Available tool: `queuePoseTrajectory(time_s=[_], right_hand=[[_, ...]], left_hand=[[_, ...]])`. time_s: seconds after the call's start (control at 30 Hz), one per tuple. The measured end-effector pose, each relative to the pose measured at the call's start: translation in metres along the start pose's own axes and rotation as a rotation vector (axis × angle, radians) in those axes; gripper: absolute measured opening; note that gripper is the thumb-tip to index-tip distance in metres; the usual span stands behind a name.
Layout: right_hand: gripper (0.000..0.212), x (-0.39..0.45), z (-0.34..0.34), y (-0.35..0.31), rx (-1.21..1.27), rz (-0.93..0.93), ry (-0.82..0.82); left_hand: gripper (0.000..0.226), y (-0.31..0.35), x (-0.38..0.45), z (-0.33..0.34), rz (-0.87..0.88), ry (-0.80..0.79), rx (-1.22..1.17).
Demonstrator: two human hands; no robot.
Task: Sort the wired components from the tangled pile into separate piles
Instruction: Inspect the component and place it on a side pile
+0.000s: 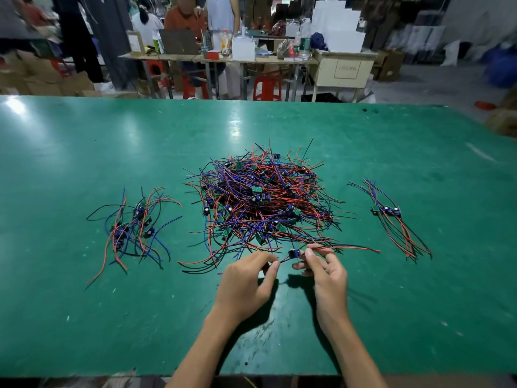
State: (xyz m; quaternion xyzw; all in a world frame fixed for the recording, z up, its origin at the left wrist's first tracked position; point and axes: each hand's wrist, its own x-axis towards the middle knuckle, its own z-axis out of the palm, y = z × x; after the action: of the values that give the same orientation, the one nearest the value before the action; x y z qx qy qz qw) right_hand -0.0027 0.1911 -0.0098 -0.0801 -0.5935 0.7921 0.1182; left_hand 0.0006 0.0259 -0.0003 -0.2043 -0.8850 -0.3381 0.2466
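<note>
Table top [112,275]: green mat, smooth, semi-glossy, scuffed with pale flecks. Tangled pile [260,200]: thin wires in smooth red, blue and black plastic insulation; small green boards, probably fibreglass. Stool [267,86] behind: glossy red plastic.

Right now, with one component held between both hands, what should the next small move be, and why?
Probably draw the held component toward the person, clear of the tangled pile. The left hand pinches its near wires and the right hand its red and black leads, which trail right beside the pile's edge. Which side pile it belongs in cannot be told.
</note>
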Motion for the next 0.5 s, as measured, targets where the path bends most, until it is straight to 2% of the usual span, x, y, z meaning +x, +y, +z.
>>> queuePoseTrajectory(time_s=[0.3, 0.43, 0.5], right_hand=[[0.019, 0.002, 0.0, 0.002, 0.015, 0.014, 0.024], [0.002, 0.002, -0.001, 0.001, 0.009, 0.035, -0.051], [0.005, 0.001, -0.002, 0.0, 0.008, 0.041, -0.099]], left_hand=[[0.016, -0.002, 0.0, -0.001, -0.151, -0.086, -0.112], [0.025, 0.006, 0.004, -0.001, -0.338, -0.157, -0.353], [0.033, 0.013, 0.011, -0.001, -0.48, -0.209, -0.55]])
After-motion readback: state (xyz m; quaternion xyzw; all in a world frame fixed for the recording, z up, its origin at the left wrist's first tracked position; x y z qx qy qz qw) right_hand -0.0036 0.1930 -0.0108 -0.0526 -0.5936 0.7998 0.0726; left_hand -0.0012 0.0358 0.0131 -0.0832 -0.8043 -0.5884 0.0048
